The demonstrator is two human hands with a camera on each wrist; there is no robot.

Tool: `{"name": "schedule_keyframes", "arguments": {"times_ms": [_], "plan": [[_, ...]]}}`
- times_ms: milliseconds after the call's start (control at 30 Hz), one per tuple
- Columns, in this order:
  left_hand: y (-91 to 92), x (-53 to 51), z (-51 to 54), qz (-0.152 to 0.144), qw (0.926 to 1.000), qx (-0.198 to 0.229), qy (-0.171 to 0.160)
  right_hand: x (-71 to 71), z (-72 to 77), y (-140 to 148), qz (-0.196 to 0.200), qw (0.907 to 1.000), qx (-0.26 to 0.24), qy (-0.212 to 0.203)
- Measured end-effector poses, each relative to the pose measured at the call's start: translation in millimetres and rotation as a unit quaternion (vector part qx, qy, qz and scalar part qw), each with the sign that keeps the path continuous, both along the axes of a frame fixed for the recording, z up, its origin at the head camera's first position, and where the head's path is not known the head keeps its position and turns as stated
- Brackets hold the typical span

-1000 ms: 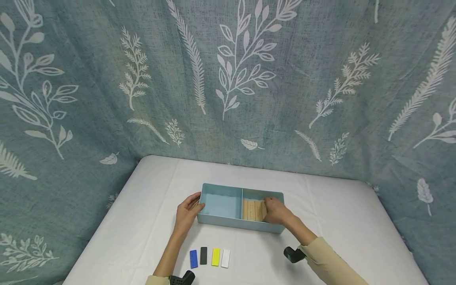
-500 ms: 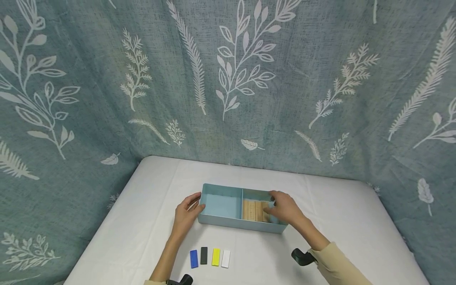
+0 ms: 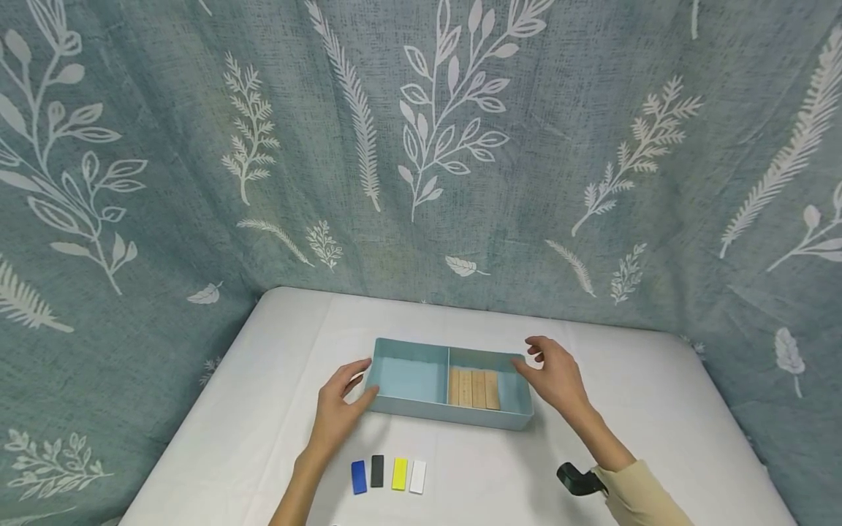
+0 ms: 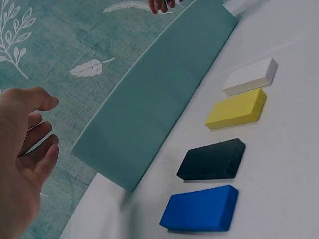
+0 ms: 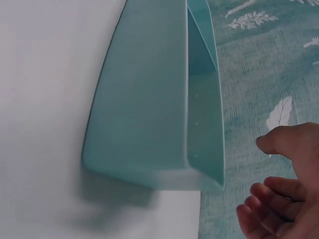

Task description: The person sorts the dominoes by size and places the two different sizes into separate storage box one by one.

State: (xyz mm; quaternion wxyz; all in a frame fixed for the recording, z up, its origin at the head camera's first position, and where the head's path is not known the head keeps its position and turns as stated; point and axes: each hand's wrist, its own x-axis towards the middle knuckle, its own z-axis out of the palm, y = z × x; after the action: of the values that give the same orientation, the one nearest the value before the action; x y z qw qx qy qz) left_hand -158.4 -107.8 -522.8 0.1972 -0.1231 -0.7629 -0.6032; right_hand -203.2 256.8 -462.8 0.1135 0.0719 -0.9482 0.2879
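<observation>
A light-blue box [image 3: 447, 413] with a divider stands on the table. Several pale wooden blocks [image 3: 475, 389] lie side by side in its right compartment, against the divider; the left compartment is bare. At the box's left end is my left hand [image 3: 337, 409], thumb and fingers spread; the left wrist view shows a gap between the hand [image 4: 25, 159] and the wall. Just off the right end hovers my right hand [image 3: 559, 376], fingers loosely bent around nothing. In the right wrist view, that hand [image 5: 289, 184] is apart from the box [image 5: 139, 99].
In front of the box lies a row of small blocks: blue [image 3: 358, 477], black [image 3: 377, 471], yellow [image 3: 399, 474] and white [image 3: 417, 477]. White cloth [image 3: 631, 409] covers the table. A leaf-patterned curtain [image 3: 368, 241] hangs behind and at the sides.
My right hand has let go of the rightmost wooden block and moved out of the compartment, to the right. My left hand has spread and drawn slightly off the box's left end.
</observation>
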Motion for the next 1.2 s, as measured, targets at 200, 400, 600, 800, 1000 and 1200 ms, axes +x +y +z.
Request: {"name": "schedule_keyframes", "arguments": {"times_ms": [200, 400, 600, 800, 1000, 1200], "plan": [[-3.6, 15.3, 2.7, 0.007, 0.9944, -0.091, 0.053, 1.5, -7.4, 7.8, -0.028, 0.9996, -0.010, -0.002], [-8.0, 33.0, -1.8, 0.006, 0.9852, -0.154, 0.075, 4.4, -16.5, 12.2, -0.044, 0.9983, -0.037, -0.011], [-13.3, 53.4, -10.4, 0.013, 0.9752, -0.206, 0.079, 9.4, -28.7, 13.9, -0.048, 0.9964, -0.061, -0.035], [-16.9, 72.0, -21.1, 0.026, 0.9687, -0.241, 0.053, 13.0, -38.0, 11.0, -0.057, 0.9946, -0.077, -0.041], [-15.6, 88.1, -30.9, 0.029, 0.9565, -0.290, -0.001, 17.0, -46.5, 5.6, -0.067, 0.9920, -0.101, -0.036], [-17.5, 99.7, -36.3, 0.002, 0.9414, -0.330, -0.068, 18.9, -56.4, 0.7, -0.088, 0.9842, -0.145, -0.052]]}}
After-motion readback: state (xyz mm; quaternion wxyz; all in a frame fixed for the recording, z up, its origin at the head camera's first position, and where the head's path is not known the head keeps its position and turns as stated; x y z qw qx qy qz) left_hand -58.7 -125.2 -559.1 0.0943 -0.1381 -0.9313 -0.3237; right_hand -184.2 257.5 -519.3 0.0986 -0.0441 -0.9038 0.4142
